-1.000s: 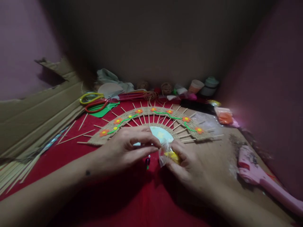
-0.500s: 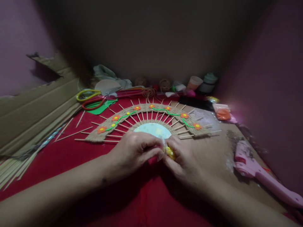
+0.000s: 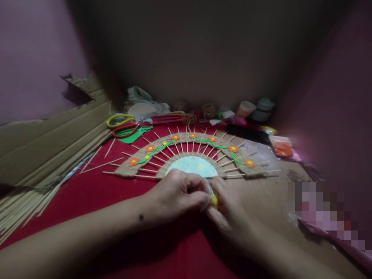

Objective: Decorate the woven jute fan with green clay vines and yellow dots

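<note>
A small clear bag (image 3: 214, 200) with something yellow in it is between my two hands, just in front of the fan. My left hand (image 3: 181, 195) pinches the bag's clear plastic end. Around the yellow part, the fingers of my right hand (image 3: 229, 207) are closed. Beyond them lies a half-round woven fan (image 3: 184, 137) of thin sticks and twine, decorated with orange flowers and green vines. Its pale blue centre (image 3: 193, 164) is partly hidden behind my hands.
Scissors with yellow and red handles (image 3: 124, 131) lie on green sheets (image 3: 133, 137) at the back left. Cardboard (image 3: 52, 143) and loose sticks (image 3: 31, 209) are left. Twine balls (image 3: 208, 111) and a cup (image 3: 246, 109) stand behind. An orange packet (image 3: 281, 147) lies right.
The view has shifted, so the fan and surroundings appear farther right and slightly lower. Both hands still hold the bag, and less of its yellow part shows.
</note>
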Action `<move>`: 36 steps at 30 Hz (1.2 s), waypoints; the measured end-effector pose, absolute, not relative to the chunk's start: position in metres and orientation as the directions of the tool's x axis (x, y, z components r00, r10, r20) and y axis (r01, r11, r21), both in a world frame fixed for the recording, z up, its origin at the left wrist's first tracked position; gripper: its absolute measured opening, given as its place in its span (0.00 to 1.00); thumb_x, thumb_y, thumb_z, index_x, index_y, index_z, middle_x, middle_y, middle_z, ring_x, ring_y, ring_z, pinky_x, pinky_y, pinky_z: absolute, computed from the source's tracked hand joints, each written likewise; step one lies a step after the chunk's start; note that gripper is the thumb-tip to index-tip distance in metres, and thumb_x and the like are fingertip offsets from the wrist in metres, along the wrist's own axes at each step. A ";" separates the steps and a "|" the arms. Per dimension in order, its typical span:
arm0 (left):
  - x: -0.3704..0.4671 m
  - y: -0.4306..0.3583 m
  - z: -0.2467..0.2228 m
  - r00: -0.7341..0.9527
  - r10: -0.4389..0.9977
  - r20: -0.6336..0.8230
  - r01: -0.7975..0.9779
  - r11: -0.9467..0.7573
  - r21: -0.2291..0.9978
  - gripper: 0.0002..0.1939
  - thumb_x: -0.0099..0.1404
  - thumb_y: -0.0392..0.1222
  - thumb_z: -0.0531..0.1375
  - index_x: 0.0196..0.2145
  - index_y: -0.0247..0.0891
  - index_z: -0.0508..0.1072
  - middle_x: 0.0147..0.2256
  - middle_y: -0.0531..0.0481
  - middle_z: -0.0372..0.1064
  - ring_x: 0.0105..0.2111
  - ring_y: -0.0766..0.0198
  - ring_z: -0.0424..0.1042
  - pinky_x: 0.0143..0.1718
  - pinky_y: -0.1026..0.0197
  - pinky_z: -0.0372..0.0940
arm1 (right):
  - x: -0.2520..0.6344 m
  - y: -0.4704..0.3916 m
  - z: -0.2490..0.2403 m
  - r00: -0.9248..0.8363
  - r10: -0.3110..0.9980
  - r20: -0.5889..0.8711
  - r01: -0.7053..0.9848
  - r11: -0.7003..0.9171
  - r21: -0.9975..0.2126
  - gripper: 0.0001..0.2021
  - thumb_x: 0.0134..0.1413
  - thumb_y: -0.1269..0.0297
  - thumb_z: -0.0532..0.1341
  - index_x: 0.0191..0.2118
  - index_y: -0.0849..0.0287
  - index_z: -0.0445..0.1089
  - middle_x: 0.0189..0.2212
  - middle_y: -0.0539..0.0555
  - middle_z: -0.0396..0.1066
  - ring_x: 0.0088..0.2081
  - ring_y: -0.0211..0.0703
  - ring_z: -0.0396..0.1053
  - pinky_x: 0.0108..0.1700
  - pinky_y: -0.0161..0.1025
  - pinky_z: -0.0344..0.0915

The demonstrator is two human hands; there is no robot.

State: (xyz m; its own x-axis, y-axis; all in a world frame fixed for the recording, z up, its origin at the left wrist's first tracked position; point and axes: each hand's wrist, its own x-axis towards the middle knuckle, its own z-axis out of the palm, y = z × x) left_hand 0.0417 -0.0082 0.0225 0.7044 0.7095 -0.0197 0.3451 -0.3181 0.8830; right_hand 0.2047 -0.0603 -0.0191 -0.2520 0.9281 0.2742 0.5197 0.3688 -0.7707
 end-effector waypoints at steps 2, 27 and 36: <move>0.040 -0.006 0.024 0.713 0.697 -0.068 0.339 -0.259 0.904 0.08 0.58 0.34 0.58 0.22 0.35 0.70 0.21 0.56 0.67 0.23 0.70 0.64 0.26 0.70 0.60 | 0.205 -0.059 -0.020 -0.238 0.933 0.270 0.511 0.357 -0.782 0.03 0.57 0.70 0.55 0.33 0.57 0.61 0.32 0.52 0.63 0.33 0.41 0.63 0.34 0.38 0.61; 0.041 -0.008 0.015 0.668 0.735 -0.116 0.394 -0.217 0.893 0.06 0.57 0.34 0.58 0.22 0.34 0.71 0.20 0.57 0.62 0.22 0.72 0.59 0.24 0.71 0.56 | 0.204 -0.057 -0.031 -0.319 0.906 0.279 0.691 0.424 -0.585 0.05 0.58 0.69 0.51 0.39 0.59 0.63 0.35 0.57 0.67 0.34 0.44 0.65 0.35 0.42 0.63; 0.035 -0.003 0.028 0.669 0.706 -0.233 0.161 0.168 0.972 0.06 0.57 0.38 0.62 0.26 0.33 0.72 0.21 0.53 0.67 0.21 0.72 0.62 0.23 0.70 0.56 | 0.204 -0.059 -0.021 -0.310 0.917 0.251 0.568 0.391 -0.725 0.07 0.59 0.68 0.50 0.34 0.59 0.63 0.34 0.56 0.64 0.33 0.42 0.64 0.35 0.42 0.63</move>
State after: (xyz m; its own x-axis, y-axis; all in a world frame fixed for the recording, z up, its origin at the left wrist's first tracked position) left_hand 0.0346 -0.0033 0.0277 0.6690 0.7058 -0.2329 0.1611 0.1682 0.9725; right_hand 0.2037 -0.0589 -0.0215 -0.3103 0.9168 0.2514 0.5677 0.3909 -0.7245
